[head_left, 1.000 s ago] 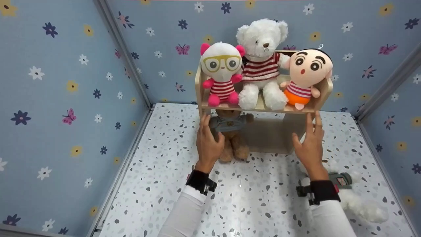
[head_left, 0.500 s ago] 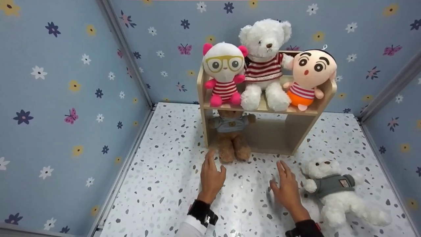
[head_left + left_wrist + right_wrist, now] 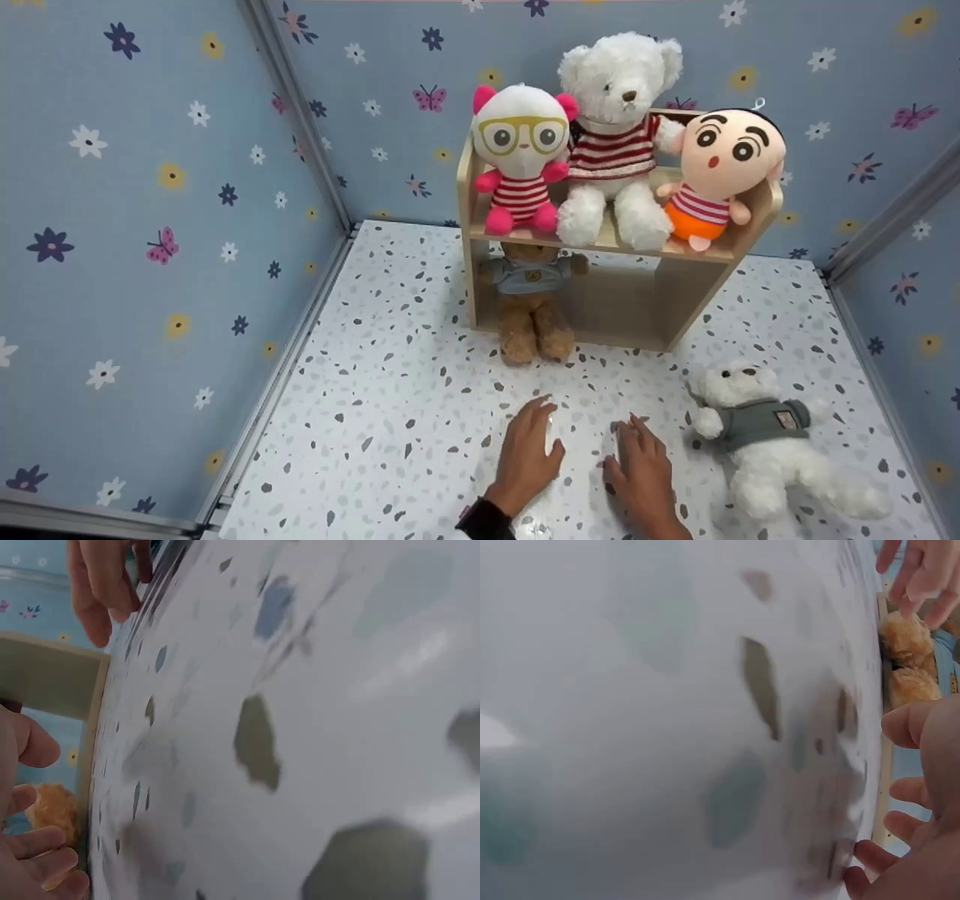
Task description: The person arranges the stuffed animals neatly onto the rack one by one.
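Note:
My left hand [image 3: 526, 455] hovers low at the front middle of the speckled surface, fingers relaxed and holding nothing. Beside it, a short gap to the right, my right hand [image 3: 643, 476] is likewise loose and without anything in it. Nearest the right hand is a white teddy bear in a grey-green top [image 3: 765, 424], lying on its back. Behind the hands, a brown teddy bear [image 3: 532, 300] in a light blue top sits in the lower part of a wooden shelf [image 3: 694, 300]. Both wrist views show bare surface close up, with fingers at the edges.
On the shelf's upper level sit a pink-and-white panda doll [image 3: 519, 165], a white teddy bear in a striped sweater [image 3: 619, 142] and a cartoon boy doll [image 3: 720, 180] in orange shorts. Flowered blue walls [image 3: 150, 300] stand at the back and both sides.
Both hands have come away from the shelf's sides, back towards me and closer together. The white bear lying at the right is uncovered. The dolls and shelf keep their places; the head view shifts slightly.

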### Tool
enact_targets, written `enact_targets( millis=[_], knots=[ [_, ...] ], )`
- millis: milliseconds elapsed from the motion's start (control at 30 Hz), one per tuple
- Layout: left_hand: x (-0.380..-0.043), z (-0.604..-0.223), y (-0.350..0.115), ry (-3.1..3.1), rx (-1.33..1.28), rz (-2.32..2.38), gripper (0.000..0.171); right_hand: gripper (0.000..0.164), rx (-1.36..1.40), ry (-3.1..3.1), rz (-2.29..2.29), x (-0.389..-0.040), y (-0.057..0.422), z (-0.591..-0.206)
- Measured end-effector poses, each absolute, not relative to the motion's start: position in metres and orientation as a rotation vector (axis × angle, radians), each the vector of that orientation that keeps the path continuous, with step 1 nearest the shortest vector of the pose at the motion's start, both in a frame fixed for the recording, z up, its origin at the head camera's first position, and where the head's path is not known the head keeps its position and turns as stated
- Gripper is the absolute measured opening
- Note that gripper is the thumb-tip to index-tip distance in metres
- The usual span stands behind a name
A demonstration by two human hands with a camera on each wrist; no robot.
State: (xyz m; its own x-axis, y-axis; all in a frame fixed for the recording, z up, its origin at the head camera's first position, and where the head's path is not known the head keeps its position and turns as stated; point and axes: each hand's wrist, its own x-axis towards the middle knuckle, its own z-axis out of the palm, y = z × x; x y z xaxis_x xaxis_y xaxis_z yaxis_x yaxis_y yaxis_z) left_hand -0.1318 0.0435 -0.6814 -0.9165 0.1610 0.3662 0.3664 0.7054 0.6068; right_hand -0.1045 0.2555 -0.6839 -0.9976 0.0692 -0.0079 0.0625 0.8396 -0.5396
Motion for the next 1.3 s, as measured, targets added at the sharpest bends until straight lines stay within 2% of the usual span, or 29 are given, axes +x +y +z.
enact_targets(
  millis=[433,533,800,967,1300],
  knots=[
    [-0.087,-0.691,0.093,-2.696,-0.726,-0.819,0.052,0.043,-0.205,-3.099,0.878,-0.076,0.255,-0.679],
    [-0.083,-0.692,0.099,-2.677,-0.781,-0.832,0.059,0.039,-0.236,-3.12,0.916,-0.074,0.26,-0.671],
    [-0.08,-0.696,0.103,-2.864,-0.759,-1.013,0.094,0.026,-0.357,-3.091,1.052,-0.066,0.28,-0.651],
    [-0.08,-0.696,0.102,-2.953,-0.749,-1.061,0.097,0.024,-0.481,-2.933,1.108,-0.06,0.283,-0.635],
    [-0.078,-0.704,0.096,-2.922,-0.852,-0.984,0.105,0.017,-0.51,-2.48,0.96,-0.059,0.284,-0.615]
  ],
)
